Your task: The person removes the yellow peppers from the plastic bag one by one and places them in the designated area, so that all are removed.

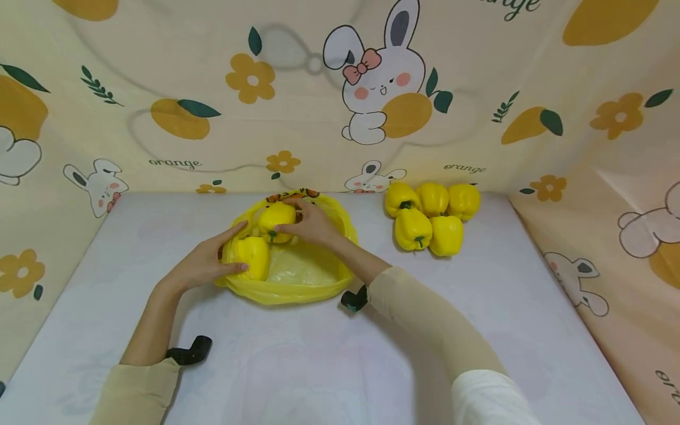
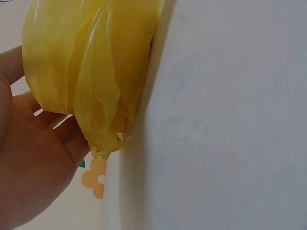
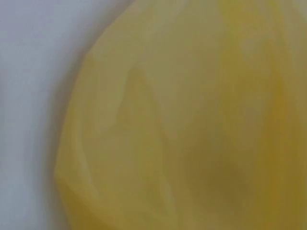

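A yellow plastic bag (image 1: 289,292) lies on the table with its mouth spread open. Inside, at its left, sits a yellow bell pepper (image 1: 256,257). My left hand (image 1: 199,264) grips the bag's left side around this pepper, thumb over the near side. The left wrist view shows fingers (image 2: 67,136) behind the yellow film. My right hand (image 1: 314,225) reaches over the bag and holds a second yellow bell pepper (image 1: 275,217), stem down, just behind the first. In the right wrist view, blurred yellow bag film (image 3: 182,124) fills most of the picture and the hand is hidden.
Several yellow bell peppers (image 1: 413,229) stand grouped at the back right of the white table (image 1: 297,366). A patterned cloth (image 1: 297,141) with rabbits and oranges rises behind the table and along its sides. Black wrist devices (image 1: 192,351) show beside both forearms.
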{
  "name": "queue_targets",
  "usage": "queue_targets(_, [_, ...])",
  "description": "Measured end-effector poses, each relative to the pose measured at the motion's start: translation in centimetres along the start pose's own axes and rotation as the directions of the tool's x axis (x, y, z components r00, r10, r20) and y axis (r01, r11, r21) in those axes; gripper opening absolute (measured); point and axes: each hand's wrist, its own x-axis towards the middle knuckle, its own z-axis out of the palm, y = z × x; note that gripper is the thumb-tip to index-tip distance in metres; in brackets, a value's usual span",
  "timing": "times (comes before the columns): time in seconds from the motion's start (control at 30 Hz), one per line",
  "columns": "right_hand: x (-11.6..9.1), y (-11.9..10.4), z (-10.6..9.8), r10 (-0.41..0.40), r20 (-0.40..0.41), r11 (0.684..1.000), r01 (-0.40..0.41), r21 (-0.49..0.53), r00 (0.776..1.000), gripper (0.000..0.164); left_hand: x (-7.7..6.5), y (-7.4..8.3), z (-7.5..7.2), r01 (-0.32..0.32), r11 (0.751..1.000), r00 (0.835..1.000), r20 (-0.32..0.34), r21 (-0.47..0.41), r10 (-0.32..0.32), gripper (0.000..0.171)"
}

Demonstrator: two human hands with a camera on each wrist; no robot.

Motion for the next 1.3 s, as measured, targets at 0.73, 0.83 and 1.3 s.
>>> queue_targets(0.73, [-3.5,1.1,-5.5,0.0,-0.008,0.986,0.001,0.165,1.0,0.075,0.0,0.1,0.0,0.019,1.0,1.0,-0.005,0.007,-0.019,0.096])
queue_targets(0.83, [-4.2,1.2,-6.4,0.009,-0.01,0.986,-0.007,0.169,1.0,0.075,0.0,0.0,0.0,0.025,1.0,1.0,-0.009,0.002,-0.024,0.096])
queue_targets(1.3, [-6.8,2.3,-10.2,-0.06,-0.058,0.98,0.07,0.186,0.996,0.075,0.0,-0.1,0.4,0.008,1.0,1.0,-0.018,0.006,-0.008,0.094])
